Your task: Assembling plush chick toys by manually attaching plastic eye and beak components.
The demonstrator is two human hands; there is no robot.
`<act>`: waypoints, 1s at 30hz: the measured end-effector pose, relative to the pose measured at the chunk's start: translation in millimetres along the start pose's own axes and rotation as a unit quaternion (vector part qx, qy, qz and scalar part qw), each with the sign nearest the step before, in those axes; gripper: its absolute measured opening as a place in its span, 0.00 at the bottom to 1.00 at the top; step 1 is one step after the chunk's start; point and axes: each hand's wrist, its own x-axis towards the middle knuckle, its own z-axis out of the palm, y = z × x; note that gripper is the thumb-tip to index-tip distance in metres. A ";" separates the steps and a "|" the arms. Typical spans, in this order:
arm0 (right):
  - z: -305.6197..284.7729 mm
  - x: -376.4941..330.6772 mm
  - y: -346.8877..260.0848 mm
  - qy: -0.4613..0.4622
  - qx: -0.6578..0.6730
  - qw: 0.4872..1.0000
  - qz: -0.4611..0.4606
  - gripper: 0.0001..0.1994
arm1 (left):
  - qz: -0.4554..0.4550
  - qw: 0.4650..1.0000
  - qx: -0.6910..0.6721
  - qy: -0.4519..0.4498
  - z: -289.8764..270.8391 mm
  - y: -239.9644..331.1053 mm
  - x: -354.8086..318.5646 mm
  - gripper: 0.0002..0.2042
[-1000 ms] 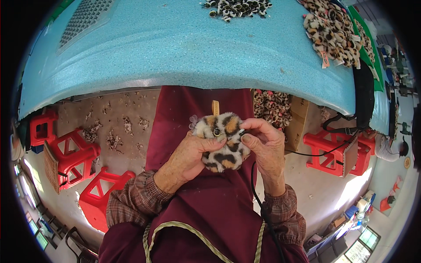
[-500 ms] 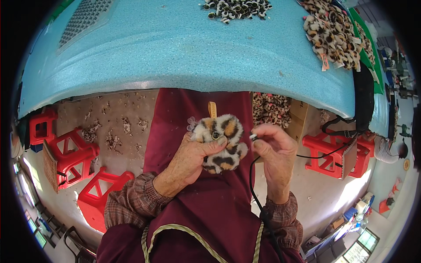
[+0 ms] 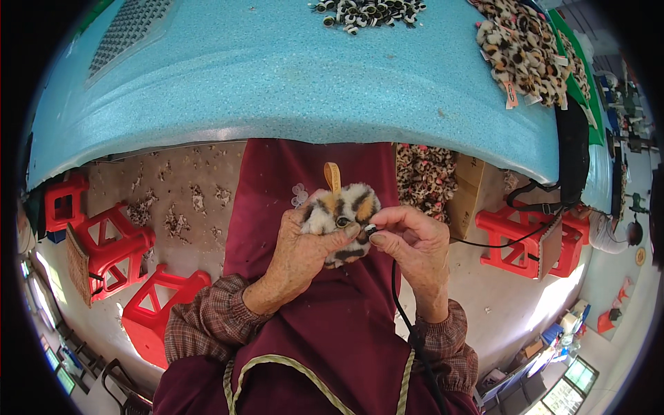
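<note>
In my left hand [image 3: 294, 252] is a spotted plush toy skin [image 3: 358, 199], cream with black and tan patches, gripped with the thumb across its front. One round dark toy eye [image 3: 342, 222] sits on the fur by my thumb tip. A ribbon loop [image 3: 332, 176] sticks up from its top edge. Between thumb and fingertips my right hand [image 3: 422, 245] pinches a small black-and-white toy eye [image 3: 371, 229] against or just beside the right side of the plush. Several clear plastic discs [image 3: 299, 196] show beside my left fingers; what supports them is unclear.
The blue-covered table [image 3: 311, 90] lies ahead, bearing a heap of toy eyes [image 3: 373, 12], a studded sheet [image 3: 131, 34] and piled spotted plush skins [image 3: 522, 59]. Below are a cardboard box [image 3: 467, 187], red stools [image 3: 117, 242] and a black cord [image 3: 498, 245].
My right hand has moved left with the toy eye, from apart from the plush to its right side. The plush has tilted slightly, and my left hand keeps its hold.
</note>
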 end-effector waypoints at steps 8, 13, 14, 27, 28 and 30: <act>2.8 0.2 7.0 -0.003 -0.115 0.993 -0.022 0.05 | 0.249 0.899 0.358 0.026 -6.3 -3.1 -3.5 0.17; -11.7 -10.6 61.8 -0.055 0.027 0.995 0.085 0.07 | 0.214 0.863 0.457 -0.026 -19.9 -17.3 -7.1 0.20; -10.1 -11.4 58.6 -0.069 0.004 0.993 0.091 0.07 | 0.182 0.865 0.466 -0.019 -20.0 -17.4 -11.6 0.18; -5.9 -23.0 68.6 -0.062 0.053 0.987 0.138 0.02 | 0.071 0.974 0.168 -0.132 -46.9 -68.6 2.6 0.21; -6.1 -22.7 69.8 -0.061 0.053 0.987 0.136 0.02 | 0.067 0.979 0.145 -0.126 -48.8 -71.8 2.8 0.21; -6.7 -22.0 72.1 -0.095 0.077 0.980 0.154 0.04 | -0.008 0.992 0.045 -0.117 -52.4 -80.9 3.3 0.17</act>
